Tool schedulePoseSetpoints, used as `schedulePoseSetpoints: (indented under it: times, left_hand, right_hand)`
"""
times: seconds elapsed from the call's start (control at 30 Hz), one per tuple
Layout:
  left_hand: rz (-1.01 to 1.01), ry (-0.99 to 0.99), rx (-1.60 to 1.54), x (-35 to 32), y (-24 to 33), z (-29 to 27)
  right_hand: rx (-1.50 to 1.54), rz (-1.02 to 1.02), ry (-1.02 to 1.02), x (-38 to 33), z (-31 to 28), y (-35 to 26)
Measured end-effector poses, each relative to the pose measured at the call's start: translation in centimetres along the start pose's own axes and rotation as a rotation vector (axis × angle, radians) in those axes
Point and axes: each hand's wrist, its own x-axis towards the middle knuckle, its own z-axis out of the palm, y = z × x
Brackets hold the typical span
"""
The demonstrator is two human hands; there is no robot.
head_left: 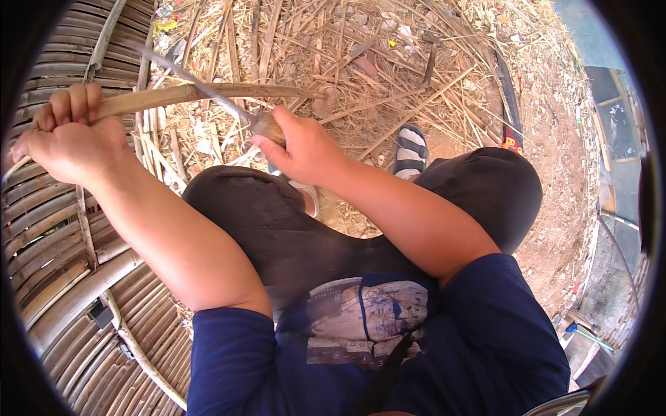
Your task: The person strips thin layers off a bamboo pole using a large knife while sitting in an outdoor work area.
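Note:
My left hand (pixel 83 135) is at the far left with its fingers wrapped round one end of a split bamboo strip (pixel 163 97). The strip runs to the right, slightly bowed, over the littered ground. In front of my knees, my right hand (pixel 305 149) grips the wooden handle (pixel 268 129) of a long knife. From that handle the narrow knife blade (pixel 220 99) slants up and left, crossing the bamboo strip. Its far end is blurred. Whether the blade touches the strip or only passes over it, I cannot tell.
Bamboo slats (pixel 41 208) line the left side. Shavings and split pieces (pixel 298 41) cover the ground ahead. A dark tool with a crosswise head (pixel 430 61) lies there, near a dark curved strip (pixel 510 100). My sandalled foot (pixel 411 149) stands below them.

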Motion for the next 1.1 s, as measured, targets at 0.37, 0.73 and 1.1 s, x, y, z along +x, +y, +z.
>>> schedulePoseSetpoints:
  times: [0.37, 0.73, 1.1]
  left_hand:
    - [-0.017, 0.042, -0.013, 0.0, -0.1, -0.4]
    - [-0.037, 0.061, -0.025, 0.1, 0.0, -0.2]
    - [0.020, -0.025, 0.002, -1.0, 0.6, 1.1]
  right_hand:
    - [-0.027, 0.028, 0.108, -0.7, 0.2, 1.2]
    - [-0.107, 0.309, 0.001, -0.6, -0.5, 5.4]
    - [0.009, -0.028, 0.045, -0.5, -0.5, 4.0]
